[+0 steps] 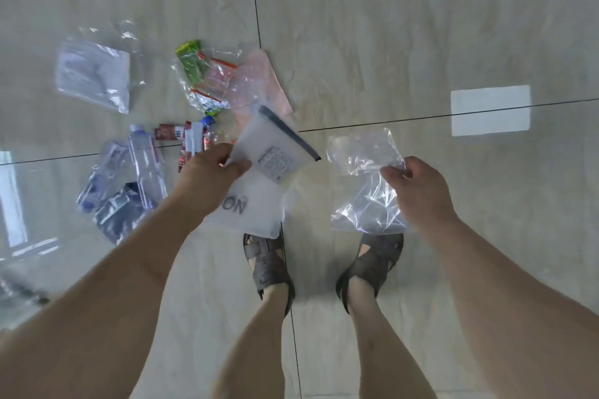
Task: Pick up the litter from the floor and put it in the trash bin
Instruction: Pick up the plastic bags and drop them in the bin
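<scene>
My left hand (212, 172) grips a frosted zip bag (275, 146) with a dark slider strip, and a second frosted bag printed "NO" (251, 207) hangs under it. My right hand (418, 186) pinches a clear crumpled plastic bag (366, 178) above the floor. More litter lies on the tiles to the left: a green snack wrapper (191, 63), a pink bag (259, 81), a clear bag (94, 74), an empty plastic bottle (146, 162) and red wrappers (188, 138). No trash bin is in view.
My two feet in dark sandals (270, 266) stand on glossy beige floor tiles (405, 42) with dark grout lines. A dark crumpled packet (116, 214) lies at the left. A bright window reflection (491, 110) shows on the right tile.
</scene>
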